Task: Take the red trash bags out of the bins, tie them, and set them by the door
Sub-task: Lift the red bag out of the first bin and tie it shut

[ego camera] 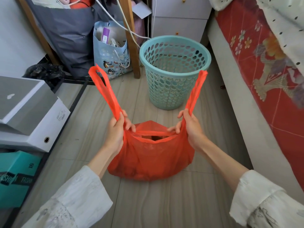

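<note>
Left hand [117, 129]: clenched round the base of the left handle loop [105, 91] of the red trash bag [151, 157], the strap pulled up and out toward 11 o'clock.
Right hand [190, 127]: grasping the base of the right handle loop [195, 91] the same way, its strap stretched toward 1 o'clock; both sleeves are loose and white.
Red trash bag: out of the bin, sitting on the grey floor [164, 203] between the two hands, full and rounded, its mouth a narrow untied slit – whatever is inside is too dark to make out.
Bin [174, 69]: pale teal, perforated, upright at 12 o'clock from the bag, near it but apart, with no liner showing.
Bed [263, 66]: along the 3 o'clock side, draped in a red flowered cover.
White drawers [179, 18]: behind the bin, farther toward 12.
Cartoon-print tote [113, 51]: at 11 o'clock, stuffed with packets, beside a wooden post.
Boxes [28, 112]: stacked at 9 o'clock – a white-and-grey one on top, a teal one under it.
</note>
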The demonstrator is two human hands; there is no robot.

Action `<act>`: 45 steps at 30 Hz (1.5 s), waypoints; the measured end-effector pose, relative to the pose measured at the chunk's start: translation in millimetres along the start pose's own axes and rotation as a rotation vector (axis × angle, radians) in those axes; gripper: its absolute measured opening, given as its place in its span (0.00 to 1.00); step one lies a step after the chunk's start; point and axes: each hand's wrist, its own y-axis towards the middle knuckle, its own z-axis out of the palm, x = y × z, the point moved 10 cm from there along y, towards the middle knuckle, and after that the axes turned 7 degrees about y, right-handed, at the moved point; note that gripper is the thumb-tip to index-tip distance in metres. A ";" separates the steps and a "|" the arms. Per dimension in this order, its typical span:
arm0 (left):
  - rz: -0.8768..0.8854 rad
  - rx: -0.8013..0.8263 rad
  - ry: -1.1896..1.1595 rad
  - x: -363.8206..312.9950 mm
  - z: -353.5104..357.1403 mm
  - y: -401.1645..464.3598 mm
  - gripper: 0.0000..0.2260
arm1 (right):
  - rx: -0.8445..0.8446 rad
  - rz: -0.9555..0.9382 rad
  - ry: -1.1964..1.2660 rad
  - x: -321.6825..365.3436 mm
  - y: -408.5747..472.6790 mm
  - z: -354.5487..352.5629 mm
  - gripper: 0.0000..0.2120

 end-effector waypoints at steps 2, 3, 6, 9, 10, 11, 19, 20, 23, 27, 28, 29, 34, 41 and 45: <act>0.015 0.018 -0.003 -4.8 3.3 -0.5 0.13 | -0.007 -0.035 -0.028 4.7 -0.8 3.0 0.17; 0.011 0.038 -0.007 -5.6 7.8 -1.1 0.13 | -0.011 -0.045 -0.020 6.1 -0.5 5.2 0.17; -0.067 0.112 0.024 0.1 28.5 -5.4 0.12 | 0.010 -0.014 0.030 2.7 -0.8 18.5 0.16; -0.148 0.121 0.116 9.8 39.9 -11.0 0.12 | 0.054 0.086 -0.049 -11.0 -4.2 29.7 0.11; -0.162 0.126 0.138 11.7 41.6 -12.6 0.12 | 0.066 0.134 -0.076 -17.2 -5.3 30.6 0.10; -0.177 0.139 0.151 12.7 43.0 -13.8 0.12 | 0.070 0.187 -0.091 -23.4 -6.1 29.7 0.10; -0.308 0.366 0.145 20.2 61.3 -26.8 0.14 | -0.001 0.318 -0.234 -45.7 -7.9 5.2 0.12; -0.290 0.370 0.188 20.4 63.3 -28.1 0.14 | 0.002 0.329 -0.257 -47.7 -8.5 4.0 0.12; -0.235 0.382 0.325 19.3 67.3 -29.4 0.14 | 0.040 0.363 -0.327 -52.6 -9.3 5.5 0.11; -0.241 0.434 0.550 26.8 67.0 -29.9 0.15 | 0.152 0.425 -0.284 -57.8 -12.4 18.4 0.09; -0.233 0.451 0.625 28.4 67.0 -29.8 0.16 | 0.199 0.428 -0.295 -58.6 -14.0 23.1 0.09; -0.208 0.472 0.718 28.8 67.4 -29.4 0.16 | 0.247 0.424 -0.320 -59.2 -16.2 27.8 0.10; -0.026 0.583 1.096 26.0 73.1 -31.0 0.17 | 0.237 0.282 -0.245 -47.1 -12.5 31.6 0.20; -0.554 0.595 0.382 54.9 61.9 -42.1 0.15 | 0.272 0.401 0.091 -53.2 -20.6 37.8 0.26; -0.672 0.556 0.130 57.0 60.5 -43.7 0.13 | 0.286 0.256 -0.302 -43.3 -15.7 31.7 0.26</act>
